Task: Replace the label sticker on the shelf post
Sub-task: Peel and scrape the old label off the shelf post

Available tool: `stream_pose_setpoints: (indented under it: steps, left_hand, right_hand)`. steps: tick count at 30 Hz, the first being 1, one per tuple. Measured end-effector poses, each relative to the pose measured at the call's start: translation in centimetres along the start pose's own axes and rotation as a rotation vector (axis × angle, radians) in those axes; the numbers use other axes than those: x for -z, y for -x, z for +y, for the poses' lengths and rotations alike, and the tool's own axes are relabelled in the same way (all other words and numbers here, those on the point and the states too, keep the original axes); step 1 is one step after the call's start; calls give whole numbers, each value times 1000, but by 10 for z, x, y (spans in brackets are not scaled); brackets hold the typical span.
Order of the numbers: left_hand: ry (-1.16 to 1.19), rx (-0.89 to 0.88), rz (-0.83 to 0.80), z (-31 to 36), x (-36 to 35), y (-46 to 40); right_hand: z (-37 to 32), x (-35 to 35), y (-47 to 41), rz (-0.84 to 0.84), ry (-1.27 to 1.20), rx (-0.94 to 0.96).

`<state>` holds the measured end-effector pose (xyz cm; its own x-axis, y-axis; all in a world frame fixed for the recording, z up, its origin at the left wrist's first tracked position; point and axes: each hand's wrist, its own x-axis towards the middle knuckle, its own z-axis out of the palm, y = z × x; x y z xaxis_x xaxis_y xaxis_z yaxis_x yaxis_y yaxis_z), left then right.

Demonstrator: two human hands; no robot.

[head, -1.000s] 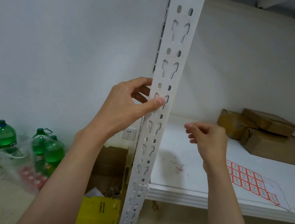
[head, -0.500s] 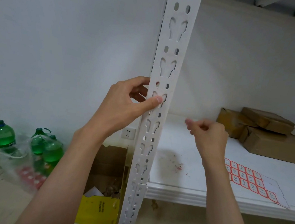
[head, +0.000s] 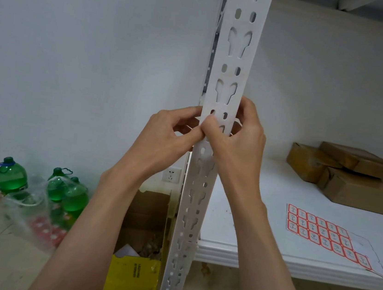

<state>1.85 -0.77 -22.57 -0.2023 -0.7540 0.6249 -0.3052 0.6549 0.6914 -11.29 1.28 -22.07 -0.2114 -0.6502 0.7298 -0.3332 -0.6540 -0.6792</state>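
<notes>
The head camera, the only view, looks forward and down at a white perforated metal shelf post [head: 227, 77] that runs from the top edge to the bottom edge, a little tilted, in the middle of the picture. Both hands meet on the post near the centre. The left hand [head: 164, 139] comes from 7 o'clock; its fingers are curled around the left edge of the post and its thumb presses on the front face. The right hand [head: 236, 145] comes from 5 o'clock; its fingers are curled around the right edge, and its thumb lies on the front face, touching the left thumb. So both hands grip the post. If a label sticker is under the thumbs, I cannot tell, because the thumbs cover this place.

At 4 o'clock a white sheet of red-bordered label stickers [head: 326, 233] lies flat on the white shelf board [head: 275, 203], near its front edge and well apart from the hands. At 3 o'clock three brown cardboard parcels [head: 355, 179] are on the same board, against the back wall; one lies on top of the others.

At 8 o'clock three green plastic bottles [head: 12, 178] stand on the floor, two of them in a clear plastic bag [head: 28, 211]. At 6 o'clock, just beside the post, is an open brown and yellow cardboard box [head: 136, 275]. A white wall socket [head: 171, 175] is seen above it.
</notes>
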Motion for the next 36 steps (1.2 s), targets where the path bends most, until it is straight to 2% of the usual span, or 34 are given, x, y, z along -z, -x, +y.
stream_pose_setpoints:
  steps: [20,28,36]
  left_hand:
    - [3,13,-1,-4,1,1]
    - [23,0,-1,-4,1,1]
    - [20,-2,8,-3,0,1]
  right_hand:
    - [12,-6,0,-22,-192,-53]
    - [10,-15,2,39,-173,9]
    - [11,-17,1,21,-159,34]
